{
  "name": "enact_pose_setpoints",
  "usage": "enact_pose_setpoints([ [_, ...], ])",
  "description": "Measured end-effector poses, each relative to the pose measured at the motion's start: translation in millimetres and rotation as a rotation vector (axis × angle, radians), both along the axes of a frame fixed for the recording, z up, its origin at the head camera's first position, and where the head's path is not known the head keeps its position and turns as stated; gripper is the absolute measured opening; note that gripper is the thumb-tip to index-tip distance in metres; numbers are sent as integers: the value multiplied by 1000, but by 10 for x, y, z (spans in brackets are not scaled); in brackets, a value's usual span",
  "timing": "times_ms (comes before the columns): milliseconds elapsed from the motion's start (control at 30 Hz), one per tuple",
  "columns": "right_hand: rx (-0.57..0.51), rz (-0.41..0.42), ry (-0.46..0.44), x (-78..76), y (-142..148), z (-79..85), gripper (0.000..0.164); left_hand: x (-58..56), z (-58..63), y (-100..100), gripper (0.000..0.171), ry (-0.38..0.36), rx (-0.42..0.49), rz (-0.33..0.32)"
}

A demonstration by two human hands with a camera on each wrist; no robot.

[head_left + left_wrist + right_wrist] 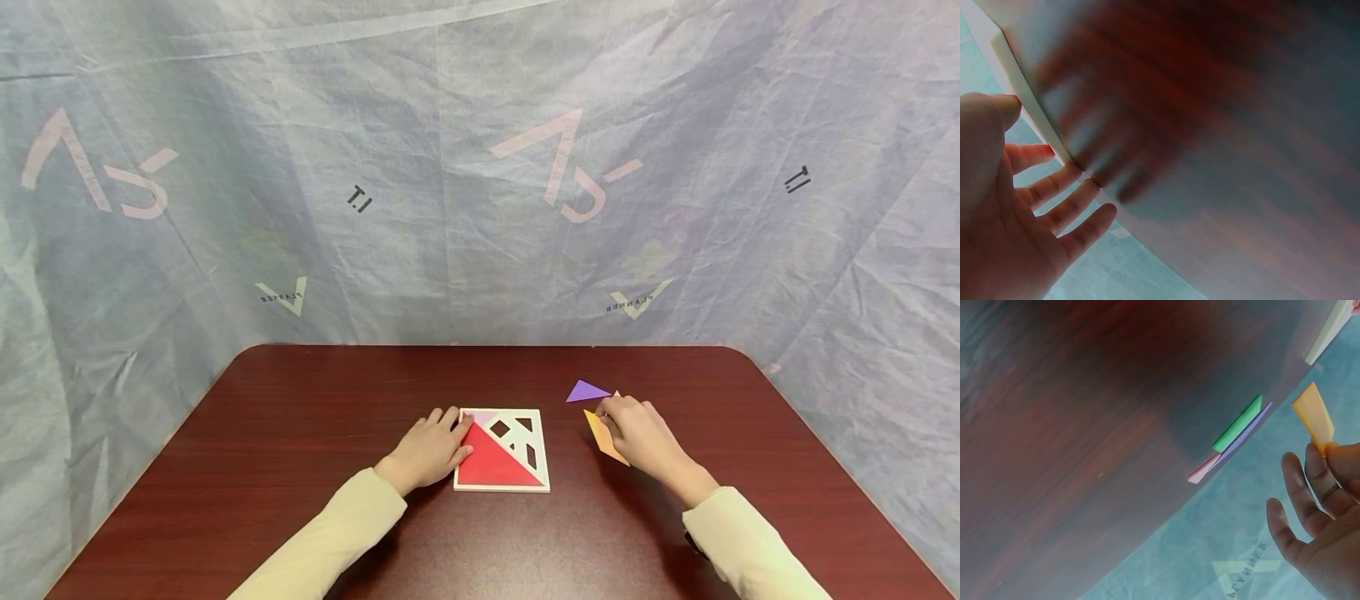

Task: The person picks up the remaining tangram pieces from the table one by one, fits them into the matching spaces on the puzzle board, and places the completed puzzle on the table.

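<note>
A white square tangram board (546, 450) lies flat on the table, with a large red triangle (491, 462) filling its lower left half and a pale pink piece (480, 416) at its upper left. My left hand (429, 448) rests at the board's left side, its fingertips at the edge and over the corner. In the left wrist view the fingers (1066, 209) of that hand are spread along the white edge. My right hand (643, 435) pinches an orange tangram piece (1315, 415) between thumb and fingertips, raised above the table to the right of the board.
Beyond the right hand lies a purple triangle (587, 391). The right wrist view also shows a green piece (1238, 424) and a pink piece (1205, 469) close beside it. The dark red table (337, 400) ends at a grey printed cloth (450, 208) behind.
</note>
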State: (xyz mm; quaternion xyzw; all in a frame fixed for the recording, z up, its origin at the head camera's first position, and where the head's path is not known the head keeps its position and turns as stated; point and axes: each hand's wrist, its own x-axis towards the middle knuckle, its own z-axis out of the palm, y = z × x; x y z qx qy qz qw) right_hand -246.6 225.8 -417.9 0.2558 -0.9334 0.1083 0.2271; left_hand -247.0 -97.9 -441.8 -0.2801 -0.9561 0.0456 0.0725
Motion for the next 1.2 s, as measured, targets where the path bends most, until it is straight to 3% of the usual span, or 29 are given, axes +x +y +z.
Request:
enact_pose_setpoints([
  [533, 9, 63, 75, 45, -288, -13, 12, 25, 23, 3, 48, 1, 9, -5],
  [1200, -27, 76, 25, 68, -568, 19, 11, 35, 49, 5, 47, 1, 2, -4],
])
